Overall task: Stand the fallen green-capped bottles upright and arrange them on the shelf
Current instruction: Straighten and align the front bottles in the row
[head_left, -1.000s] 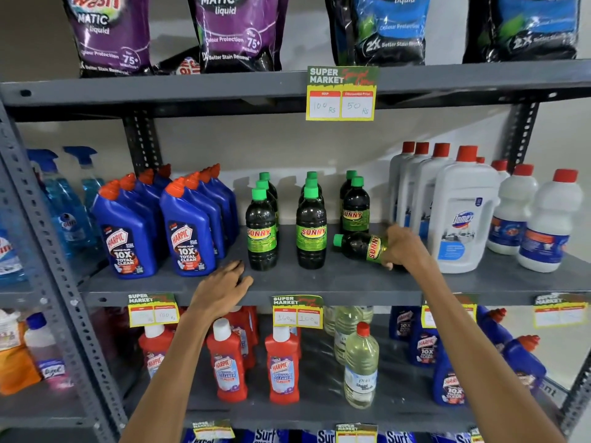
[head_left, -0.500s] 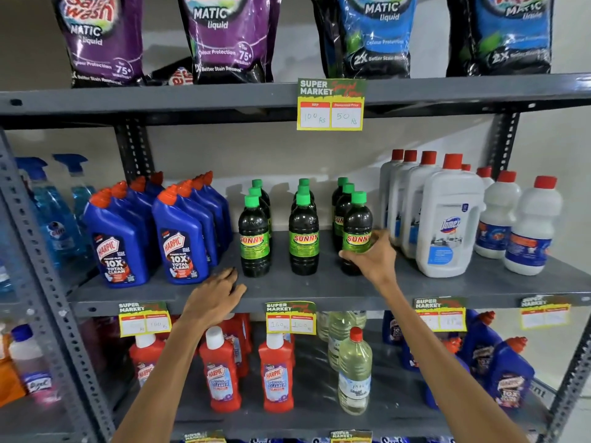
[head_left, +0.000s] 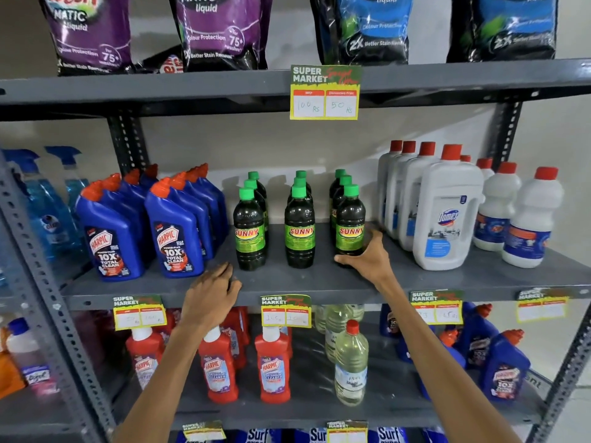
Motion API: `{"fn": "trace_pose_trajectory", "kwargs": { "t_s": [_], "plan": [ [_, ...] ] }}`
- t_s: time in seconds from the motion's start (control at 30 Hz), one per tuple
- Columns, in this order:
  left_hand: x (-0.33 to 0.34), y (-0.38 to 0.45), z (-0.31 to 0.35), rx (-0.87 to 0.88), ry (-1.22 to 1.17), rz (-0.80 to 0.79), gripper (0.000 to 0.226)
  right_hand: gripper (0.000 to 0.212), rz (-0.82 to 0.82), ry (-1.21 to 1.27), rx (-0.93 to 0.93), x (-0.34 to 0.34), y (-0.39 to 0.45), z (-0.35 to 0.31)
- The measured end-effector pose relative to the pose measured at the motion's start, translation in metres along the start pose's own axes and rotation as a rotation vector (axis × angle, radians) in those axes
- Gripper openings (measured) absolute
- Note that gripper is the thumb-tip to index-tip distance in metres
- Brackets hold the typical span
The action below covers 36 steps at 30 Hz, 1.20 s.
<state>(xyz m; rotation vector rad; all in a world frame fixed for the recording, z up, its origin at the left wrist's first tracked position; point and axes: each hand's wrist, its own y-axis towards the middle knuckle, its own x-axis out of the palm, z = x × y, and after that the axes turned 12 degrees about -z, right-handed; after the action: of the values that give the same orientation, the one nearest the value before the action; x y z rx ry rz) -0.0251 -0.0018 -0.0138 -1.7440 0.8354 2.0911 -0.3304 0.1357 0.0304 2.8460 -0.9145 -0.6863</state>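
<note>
Three rows of dark green-capped Sunny bottles stand upright on the grey middle shelf (head_left: 319, 279). The front bottles are the left one (head_left: 249, 231), the middle one (head_left: 299, 228) and the right one (head_left: 350, 223), each with others behind. My right hand (head_left: 367, 259) wraps the base of the right front bottle, thumb in front and fingers at its right side. My left hand (head_left: 212, 290) rests on the shelf's front edge just left of the left row, fingers spread, holding nothing.
Blue Harpic bottles (head_left: 172, 231) crowd the left of the green rows, white Domex bottles (head_left: 446, 212) the right. Detergent pouches (head_left: 224, 30) sit on the shelf above. Red Harpic bottles (head_left: 273, 366) and clear bottles (head_left: 350, 366) fill the shelf below. Price tags (head_left: 324, 92) hang from shelf edges.
One second ago my right hand held the bottle lying on its side; it tipped it upright and set it at the front of the right row. My left hand stayed on the shelf edge.
</note>
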Motion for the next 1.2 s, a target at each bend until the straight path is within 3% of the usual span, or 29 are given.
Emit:
{"fn": "trace_pose_trajectory", "kwargs": {
  "t_s": [0.13, 0.23, 0.33, 0.43, 0.5, 0.53, 0.63, 0.7, 1.0, 1.2],
  "plan": [
    [0.006, -0.020, 0.029, -0.053, -0.251, 0.203, 0.044, 0.092, -0.055, -0.029, 0.028, -0.002, 0.001, 0.003],
    [0.004, -0.034, 0.074, 0.038, -0.487, 0.258, 0.045, 0.084, -0.060, -0.077, 0.009, 0.000, 0.005, 0.005],
    [-0.009, -0.022, 0.130, 0.080, -0.695, 0.166, 0.057, 0.076, -0.037, -0.090, -0.009, 0.002, 0.007, 0.004],
    [-0.012, 0.021, 0.162, -0.032, -0.830, 0.029, 0.090, 0.070, -0.029, -0.103, -0.030, 0.002, 0.007, 0.003],
    [-0.009, 0.044, 0.169, -0.125, -0.859, 0.031, 0.102, 0.068, -0.027, -0.102, -0.036, 0.002, 0.006, 0.003],
    [-0.006, 0.052, 0.169, -0.159, -0.873, 0.063, 0.097, 0.067, -0.025, -0.112, -0.042, 0.002, 0.006, 0.004],
    [-0.004, 0.061, 0.165, -0.204, -0.940, 0.125, 0.060, 0.064, -0.013, -0.147, -0.057, 0.002, 0.005, 0.003],
    [-0.004, 0.063, 0.163, -0.207, -0.985, 0.126, 0.051, 0.062, -0.003, -0.156, -0.066, 0.003, 0.005, 0.003],
    [0.006, 0.056, 0.172, -0.196, -0.925, 0.194, 0.049, 0.062, 0.076, -0.138, -0.053, -0.001, -0.003, 0.008],
    [0.003, 0.050, 0.172, -0.188, -0.914, 0.198, 0.051, 0.066, 0.041, -0.135, -0.075, 0.000, -0.002, 0.007]
  ]
}}
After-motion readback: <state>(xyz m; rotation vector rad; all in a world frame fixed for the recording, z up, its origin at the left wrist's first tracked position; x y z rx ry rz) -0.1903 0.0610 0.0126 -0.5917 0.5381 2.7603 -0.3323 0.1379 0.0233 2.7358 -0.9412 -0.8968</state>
